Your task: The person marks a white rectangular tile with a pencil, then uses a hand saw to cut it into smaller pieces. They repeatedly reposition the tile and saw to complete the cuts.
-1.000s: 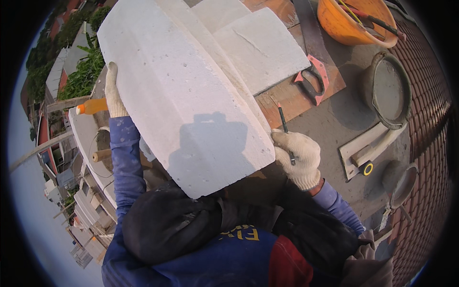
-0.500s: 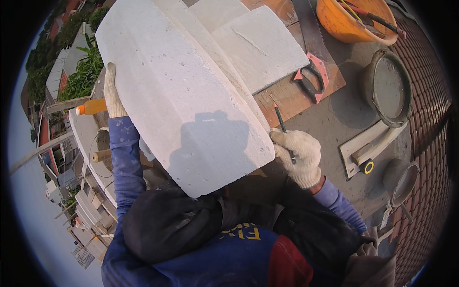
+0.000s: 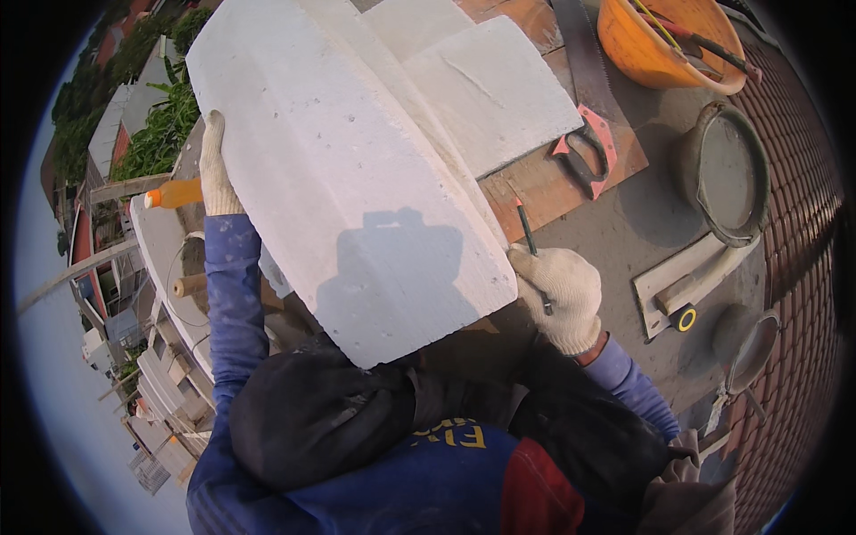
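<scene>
A large white lightweight concrete block (image 3: 357,169) lies tilted across my lap, with a shadow on its near part. My left hand (image 3: 217,174), in a cream knitted glove, grips its left edge; the thumb lies along the side and the other fingers are hidden underneath. At the block's near right corner is my right hand (image 3: 563,299), also gloved, closed around a dark pencil (image 3: 528,234) whose reddish tip points up and away. Its fingertips rest against the block's edge. Beyond lies a thinner white slab (image 3: 495,94) on a brown board (image 3: 571,192).
A handsaw (image 3: 588,147) with a red and black handle lies on the board. To the right are an orange basin (image 3: 624,45) with tools, a grey bucket (image 3: 731,169), a wooden-handled trowel (image 3: 691,290), a small pot (image 3: 744,343) and roof tiles (image 3: 807,241). An orange bottle (image 3: 174,193) is left.
The block's far end and my right hand with the pencil appear slightly farther right. The view has shifted a little; both grips look the same.
</scene>
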### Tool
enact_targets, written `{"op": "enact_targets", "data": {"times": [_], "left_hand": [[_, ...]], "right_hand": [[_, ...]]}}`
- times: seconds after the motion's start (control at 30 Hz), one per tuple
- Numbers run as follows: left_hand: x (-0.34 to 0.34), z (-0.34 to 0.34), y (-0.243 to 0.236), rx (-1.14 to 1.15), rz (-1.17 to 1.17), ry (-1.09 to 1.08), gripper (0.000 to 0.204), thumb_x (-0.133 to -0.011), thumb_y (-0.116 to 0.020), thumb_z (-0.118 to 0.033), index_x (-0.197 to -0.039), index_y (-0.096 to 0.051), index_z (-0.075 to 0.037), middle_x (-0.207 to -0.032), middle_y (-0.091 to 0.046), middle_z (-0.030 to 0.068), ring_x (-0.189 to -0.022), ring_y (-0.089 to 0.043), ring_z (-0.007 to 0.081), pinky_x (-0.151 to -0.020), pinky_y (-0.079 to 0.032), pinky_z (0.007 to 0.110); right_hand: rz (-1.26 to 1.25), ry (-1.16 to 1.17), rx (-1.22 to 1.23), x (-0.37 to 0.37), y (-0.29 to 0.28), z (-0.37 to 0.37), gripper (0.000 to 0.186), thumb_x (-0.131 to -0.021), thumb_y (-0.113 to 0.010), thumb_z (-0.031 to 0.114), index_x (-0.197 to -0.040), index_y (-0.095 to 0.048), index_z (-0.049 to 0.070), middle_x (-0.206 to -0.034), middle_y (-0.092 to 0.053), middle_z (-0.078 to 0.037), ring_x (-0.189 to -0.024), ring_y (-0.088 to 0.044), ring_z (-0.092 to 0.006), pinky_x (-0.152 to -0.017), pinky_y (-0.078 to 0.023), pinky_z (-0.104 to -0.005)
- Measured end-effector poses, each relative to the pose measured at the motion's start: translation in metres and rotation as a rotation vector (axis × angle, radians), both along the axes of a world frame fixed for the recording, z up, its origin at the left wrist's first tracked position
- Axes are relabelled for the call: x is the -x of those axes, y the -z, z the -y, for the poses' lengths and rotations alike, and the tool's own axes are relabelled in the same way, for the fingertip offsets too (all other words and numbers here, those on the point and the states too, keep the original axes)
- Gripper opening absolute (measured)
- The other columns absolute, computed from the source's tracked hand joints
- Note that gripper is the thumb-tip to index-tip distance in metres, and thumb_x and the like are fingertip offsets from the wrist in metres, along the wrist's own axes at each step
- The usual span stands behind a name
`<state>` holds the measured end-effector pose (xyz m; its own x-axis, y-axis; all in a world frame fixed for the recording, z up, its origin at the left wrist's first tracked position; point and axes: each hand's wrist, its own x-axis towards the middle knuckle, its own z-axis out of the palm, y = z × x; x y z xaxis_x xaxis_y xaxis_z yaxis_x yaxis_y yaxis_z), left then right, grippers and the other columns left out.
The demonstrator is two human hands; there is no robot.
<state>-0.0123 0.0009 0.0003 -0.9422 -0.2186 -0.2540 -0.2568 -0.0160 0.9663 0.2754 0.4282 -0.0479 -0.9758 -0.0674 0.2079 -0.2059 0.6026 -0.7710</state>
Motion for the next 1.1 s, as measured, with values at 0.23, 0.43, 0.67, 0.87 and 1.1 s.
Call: {"op": "enact_targets", "data": {"times": [0.23, 0.43, 0.67, 0.87, 1.1], "left_hand": [[-0.001, 0.001, -0.002, 0.003, 0.028, -0.010, 0.095, -0.111, -0.081, -0.061, -0.173, -0.052, 0.005, -0.155, -0.072, 0.0281, -0.130, -0.079, 0.0356, -0.107, -0.070, 0.046], [0.001, 0.001, -0.002, -0.010, 0.031, -0.008, 0.094, -0.111, -0.081, -0.061, -0.172, -0.053, 0.005, -0.154, -0.073, 0.0270, -0.129, -0.080, 0.0356, -0.107, -0.070, 0.047], [0.004, 0.008, 0.000, -0.003, 0.059, -0.022, 0.091, -0.110, -0.082, -0.059, -0.170, -0.056, 0.005, -0.151, -0.075, 0.0252, -0.125, -0.081, 0.0337, -0.104, -0.071, 0.044], [0.004, 0.010, 0.003, -0.045, 0.026, -0.001, 0.091, -0.110, -0.083, -0.060, -0.169, -0.057, 0.004, -0.152, -0.074, 0.0244, -0.125, -0.081, 0.0331, -0.103, -0.071, 0.044], [-0.003, -0.003, -0.003, -0.051, 0.052, -0.024, 0.094, -0.109, -0.084, -0.060, -0.172, -0.054, 0.004, -0.154, -0.072, 0.0262, -0.131, -0.078, 0.0347, -0.107, -0.069, 0.046]], "right_hand": [[-0.189, -0.093, -0.106, 0.005, -0.003, -0.004, 0.051, -0.088, -0.099, 0.018, -0.135, -0.080, 0.011, -0.111, -0.087, -0.013, -0.093, -0.085, -0.0381, -0.077, -0.068, -0.0479], [-0.157, -0.084, -0.070, 0.001, -0.002, -0.001, 0.049, -0.090, -0.097, 0.016, -0.136, -0.080, 0.009, -0.115, -0.087, -0.013, -0.098, -0.086, -0.0378, -0.084, -0.070, -0.0486], [-0.116, -0.078, -0.079, -0.001, 0.002, -0.001, 0.051, -0.088, -0.098, 0.014, -0.137, -0.081, 0.011, -0.117, -0.087, -0.013, -0.100, -0.086, -0.0374, -0.087, -0.070, -0.0488], [-0.116, -0.077, -0.090, -0.004, 0.004, -0.002, 0.053, -0.088, -0.096, 0.010, -0.139, -0.081, 0.012, -0.115, -0.087, -0.012, -0.099, -0.086, -0.0372, -0.086, -0.070, -0.0482], [-0.057, -0.088, -0.082, -0.006, 0.001, -0.003, 0.052, -0.088, -0.095, 0.011, -0.138, -0.082, 0.013, -0.113, -0.087, -0.012, -0.101, -0.086, -0.0376, -0.086, -0.069, -0.0479]]}}
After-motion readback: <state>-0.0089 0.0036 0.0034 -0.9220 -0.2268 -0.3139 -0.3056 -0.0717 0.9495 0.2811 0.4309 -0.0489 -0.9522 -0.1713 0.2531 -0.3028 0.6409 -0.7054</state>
